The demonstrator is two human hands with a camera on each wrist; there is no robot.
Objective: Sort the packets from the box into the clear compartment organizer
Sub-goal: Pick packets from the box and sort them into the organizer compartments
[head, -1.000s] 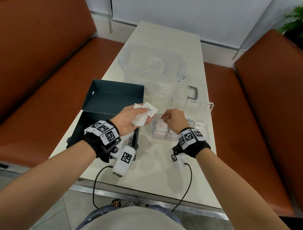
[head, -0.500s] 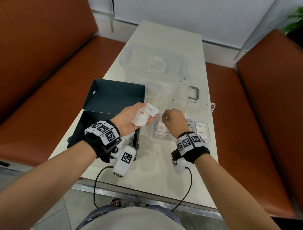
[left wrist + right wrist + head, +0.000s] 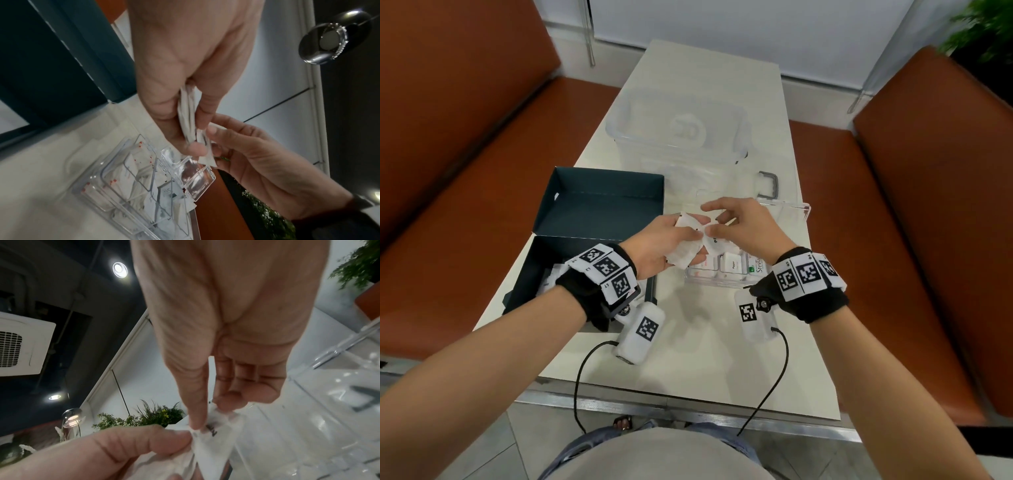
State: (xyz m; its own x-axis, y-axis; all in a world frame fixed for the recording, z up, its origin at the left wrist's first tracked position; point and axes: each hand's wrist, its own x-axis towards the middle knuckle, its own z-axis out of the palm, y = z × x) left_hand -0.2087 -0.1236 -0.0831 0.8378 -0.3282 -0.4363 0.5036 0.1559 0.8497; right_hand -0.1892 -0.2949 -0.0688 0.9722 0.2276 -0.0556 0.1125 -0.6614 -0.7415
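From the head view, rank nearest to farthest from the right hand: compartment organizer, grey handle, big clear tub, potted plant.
1. Compartment organizer, just below the right hand.
2. Grey handle, just beyond it.
3. Big clear tub, farther up the table.
4. Potted plant, far right corner.

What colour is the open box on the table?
The box is dark teal, a blue-green. The head view shows it best.

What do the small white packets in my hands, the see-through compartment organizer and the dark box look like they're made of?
White packets: probably matte paper; they crease and crumple in the left hand.
Clear compartment organizer: likely hard glossy plastic; transparent, with glints on its edges.
Dark teal box: seemingly matte cardboard; thin flat walls with folded corners.
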